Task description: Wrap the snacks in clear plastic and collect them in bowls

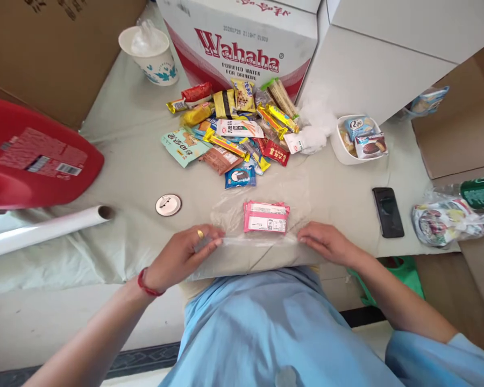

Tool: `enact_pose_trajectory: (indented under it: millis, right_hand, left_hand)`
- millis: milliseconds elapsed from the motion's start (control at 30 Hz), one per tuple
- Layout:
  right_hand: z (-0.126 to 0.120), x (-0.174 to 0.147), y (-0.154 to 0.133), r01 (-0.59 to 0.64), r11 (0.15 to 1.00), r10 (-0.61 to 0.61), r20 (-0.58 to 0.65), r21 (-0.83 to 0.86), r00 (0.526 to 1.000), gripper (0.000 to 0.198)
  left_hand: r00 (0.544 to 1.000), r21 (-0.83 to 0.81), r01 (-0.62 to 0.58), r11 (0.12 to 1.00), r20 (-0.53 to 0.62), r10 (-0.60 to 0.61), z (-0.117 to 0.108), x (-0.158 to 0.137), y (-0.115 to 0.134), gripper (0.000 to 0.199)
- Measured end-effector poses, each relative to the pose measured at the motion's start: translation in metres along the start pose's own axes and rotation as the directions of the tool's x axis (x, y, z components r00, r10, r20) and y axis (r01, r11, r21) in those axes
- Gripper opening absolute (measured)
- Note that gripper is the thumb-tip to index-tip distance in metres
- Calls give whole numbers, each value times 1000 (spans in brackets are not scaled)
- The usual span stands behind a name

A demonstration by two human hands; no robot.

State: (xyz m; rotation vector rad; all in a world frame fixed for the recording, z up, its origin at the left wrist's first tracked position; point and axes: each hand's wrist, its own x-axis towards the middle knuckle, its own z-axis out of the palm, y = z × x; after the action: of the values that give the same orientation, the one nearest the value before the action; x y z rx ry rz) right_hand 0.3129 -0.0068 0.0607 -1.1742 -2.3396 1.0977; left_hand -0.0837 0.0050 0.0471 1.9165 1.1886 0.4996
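Head view: near the surface's (131, 161) front edge, the pink packs (266, 217) lie on or in clear plastic (262, 242), I can't tell which, just beyond the fingertips, long axis parallel to that edge; the right hand (328, 243) is slightly nearer than the left hand (185, 251). Each pinches one end of the plastic's near edge. Farther back, the box (242, 54) reads "Wahaha PURIFIED WATER FOR DRINKING"; the packs' print is too small

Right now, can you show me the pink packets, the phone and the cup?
Pink packets (267, 217): head view, on the top one's printed face.
Phone (388, 212): head view, middle of its dark face.
Cup (157, 64): head view, on its outer wall.
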Motion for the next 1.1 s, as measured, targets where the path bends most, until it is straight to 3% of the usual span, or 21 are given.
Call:
enact_pose_trajectory:
  millis: [133,233,267,333,400,433,467,533,567,633,700,800,867,1000,1100]
  right_hand:
    - [-24,41,10,-149,988,144,-84,-51,986,22]
    - [-24,66,24,-294,946,286,-74,-135,955,22]
    - [-23,71,27,-334,926,329,-58,-177,943,22]
    - [-24,74,31,-375,889,375,-49,-262,926,27]
    - [-29,76,31,-365,869,342,-126,-334,931,32]
    - [-33,79,29,-338,868,289,-182,-364,940,35]
    - [-38,84,27,-294,872,217,-227,-391,949,37]
    - [-45,102,22,-160,885,53,-248,-436,967,45]
    - [-46,115,20,-87,888,-17,-222,-452,975,51]
    - [-45,144,16,14,882,-87,-133,-470,987,64]
    - [-41,172,11,52,874,-61,-3,-484,998,67]
    - [-37,197,2,77,879,27,211,-471,977,38]
    - [-37,198,-8,115,901,1,267,-419,964,19]
    - [-30,164,-23,252,901,-162,263,-354,951,27]
    - [-11,127,-21,281,870,-169,290,-406,942,32]
  left_hand:
    - [993,82,92,992,-84,-86,-18,50,-11,37]
    - [948,240,165,957,-308,-87,-22,69,-17,32]
    - [906,273,202,941,-417,-73,-23,68,-15,30]
    - [766,309,275,910,-642,-13,-20,55,-1,27]
    - [606,352,303,886,-789,106,-11,34,22,23]
    - [554,371,294,881,-817,159,-3,25,36,21]
    - [566,403,236,884,-797,212,7,18,48,21]
    - [754,472,-29,881,-569,329,31,14,69,28]
    - [815,470,-116,875,-459,354,44,18,74,32]
    - [875,486,-148,861,-342,343,68,34,77,37]
    - [929,521,-112,847,-248,275,86,53,72,37]
    - [964,555,-94,826,-157,214,102,67,61,38]
    - [966,572,-96,814,-145,216,107,67,57,40]
    - [959,580,-101,808,-159,234,109,61,57,44]
    - [951,530,-134,838,-169,259,108,51,54,42]
